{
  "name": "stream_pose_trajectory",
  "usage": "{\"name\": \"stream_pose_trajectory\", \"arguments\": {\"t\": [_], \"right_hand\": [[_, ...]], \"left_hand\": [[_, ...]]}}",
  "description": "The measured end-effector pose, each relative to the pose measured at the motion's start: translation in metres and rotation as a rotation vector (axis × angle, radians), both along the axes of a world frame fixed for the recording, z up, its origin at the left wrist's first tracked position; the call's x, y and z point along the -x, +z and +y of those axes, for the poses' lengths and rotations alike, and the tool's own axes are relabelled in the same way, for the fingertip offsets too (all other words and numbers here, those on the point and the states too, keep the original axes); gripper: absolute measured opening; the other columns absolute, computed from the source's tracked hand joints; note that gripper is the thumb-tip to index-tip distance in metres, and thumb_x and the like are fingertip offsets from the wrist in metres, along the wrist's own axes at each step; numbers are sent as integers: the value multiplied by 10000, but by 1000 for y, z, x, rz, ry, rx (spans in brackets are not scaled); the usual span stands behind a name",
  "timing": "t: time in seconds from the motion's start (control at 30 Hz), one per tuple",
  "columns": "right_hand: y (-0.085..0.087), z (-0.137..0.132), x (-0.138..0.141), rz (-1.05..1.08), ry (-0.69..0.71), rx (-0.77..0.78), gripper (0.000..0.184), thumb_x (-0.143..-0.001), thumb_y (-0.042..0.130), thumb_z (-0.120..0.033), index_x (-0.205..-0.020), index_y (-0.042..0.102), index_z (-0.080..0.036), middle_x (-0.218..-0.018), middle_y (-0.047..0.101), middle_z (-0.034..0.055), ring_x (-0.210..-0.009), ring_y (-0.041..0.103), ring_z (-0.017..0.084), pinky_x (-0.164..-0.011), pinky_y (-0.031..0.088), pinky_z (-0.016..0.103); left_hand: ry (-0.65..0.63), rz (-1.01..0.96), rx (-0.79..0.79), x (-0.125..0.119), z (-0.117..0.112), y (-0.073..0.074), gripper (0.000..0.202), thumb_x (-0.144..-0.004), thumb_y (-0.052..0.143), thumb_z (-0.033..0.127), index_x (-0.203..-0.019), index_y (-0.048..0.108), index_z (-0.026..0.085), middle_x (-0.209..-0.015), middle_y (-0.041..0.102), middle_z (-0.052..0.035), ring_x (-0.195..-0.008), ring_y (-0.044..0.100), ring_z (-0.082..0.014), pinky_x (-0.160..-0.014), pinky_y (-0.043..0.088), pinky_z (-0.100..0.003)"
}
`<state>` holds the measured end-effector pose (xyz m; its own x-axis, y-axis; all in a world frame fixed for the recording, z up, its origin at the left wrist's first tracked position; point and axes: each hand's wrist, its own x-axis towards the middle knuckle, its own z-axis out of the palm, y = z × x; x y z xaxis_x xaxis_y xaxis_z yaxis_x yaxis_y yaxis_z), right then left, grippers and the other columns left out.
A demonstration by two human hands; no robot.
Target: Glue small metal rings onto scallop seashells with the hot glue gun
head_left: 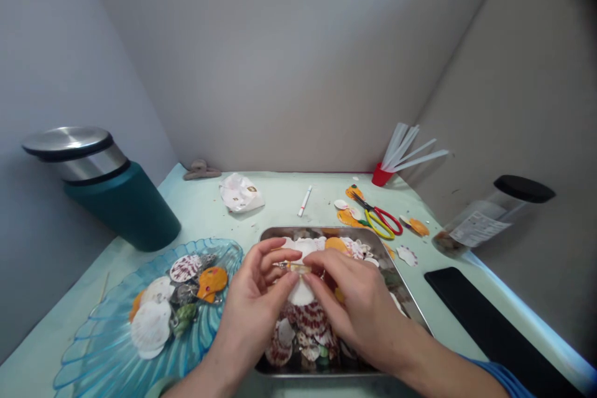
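Over the metal tray (422, 317), my left hand (259, 286) and my right hand (352, 292) meet with thumbs and fingertips pinched. Between them is a small yellowish, partly shiny piece (298, 267), largely covered by my fingers; its kind is too small to make out. Just below the fingertips shows a white shell (301, 293); whether it is attached to the piece I cannot tell. Purple-and-white striped scallop shells (310, 318) and other shells fill the tray beneath my hands.
At left, a blue shell-shaped glass dish (186, 357) holds several shells, with a green bottle (124, 208) behind. Beyond the tray lie a crumpled white packet (241, 193), a marker (305, 201) and scissors (380, 221). A red cup of white sticks (381, 175), a jar (480, 221) and a black slab (494, 329) are right.
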<state>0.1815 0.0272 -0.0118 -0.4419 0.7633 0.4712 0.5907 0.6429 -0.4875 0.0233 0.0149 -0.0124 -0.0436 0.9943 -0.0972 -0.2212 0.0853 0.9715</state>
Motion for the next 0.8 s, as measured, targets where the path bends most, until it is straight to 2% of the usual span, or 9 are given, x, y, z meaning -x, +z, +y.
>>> {"name": "stream_pose_trajectory", "arguments": {"t": [0.13, 0.37, 0.53, 0.7, 0.8], "right_hand": [[0, 0, 1, 17, 7, 41, 108, -899, 485, -175, -918, 591, -169, -798, 644, 48, -706, 595, 175, -654, 439, 290], [1, 0, 0, 48, 36, 96, 116, -899, 488, -168, -904, 603, -167, -787, 636, 43, -705, 588, 170, -666, 431, 293], [0, -1, 0, 60, 65, 75, 127, -896, 494, -156, -932, 616, -161, -802, 642, 53, -724, 591, 176, -678, 432, 298], [-2, -2, 0, 46, 49, 25, 114, -891, 499, -150, -921, 607, -170, -788, 643, 45, -706, 596, 172, -674, 443, 297], [-4, -1, -1, 92, 35, -18, 128, -882, 529, -154, -1000, 573, -174, -834, 658, 39, -714, 615, 159, -671, 461, 278]], "left_hand": [[11, 67, -64, -1, -2, 0, 350, -775, 665, 191, -1080, 494, 207, -934, 665, -16, -736, 622, -109, -651, 488, -199], [12, 168, -117, -2, -5, -3, 341, -812, 626, 193, -1113, 471, 228, -924, 655, -7, -727, 613, -112, -624, 475, -195], [11, 146, -127, -1, -7, -3, 336, -801, 635, 189, -1096, 479, 222, -871, 671, -5, -733, 629, -125, -643, 483, -205], [38, 83, -101, -1, -5, 3, 336, -749, 683, 183, -1038, 514, 205, -805, 681, 0, -683, 624, -122, -621, 492, -202], [74, 64, -101, -2, -3, 6, 317, -738, 689, 178, -1012, 530, 197, -788, 683, 2, -694, 630, -117, -641, 500, -194]]}}
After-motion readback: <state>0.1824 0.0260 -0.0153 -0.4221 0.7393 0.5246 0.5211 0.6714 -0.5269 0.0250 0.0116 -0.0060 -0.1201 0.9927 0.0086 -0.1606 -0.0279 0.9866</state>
